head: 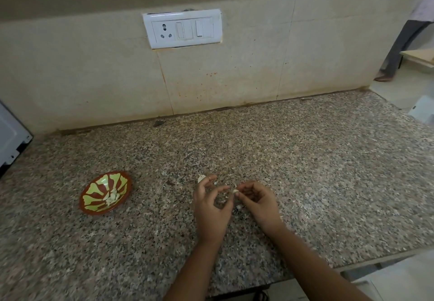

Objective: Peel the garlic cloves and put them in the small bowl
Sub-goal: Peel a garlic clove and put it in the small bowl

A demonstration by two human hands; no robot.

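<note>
Small bowl [94, 194] on granite counter [305, 159], several peeled cloves [112, 197] inside, well to its right the right hand [258, 203] pinching a garlic clove [235, 192], left hand [209, 206] alongside, fingers loosely spread, holding nothing.

This is a kitchen in a home. A speckled stone counter [305, 159] runs along a tiled wall [94, 70]. On the wall is a white plug socket [182, 28] with switches. A little painted bowl [92, 198] sits on the counter with peeled garlic [112, 198] in it.
</note>
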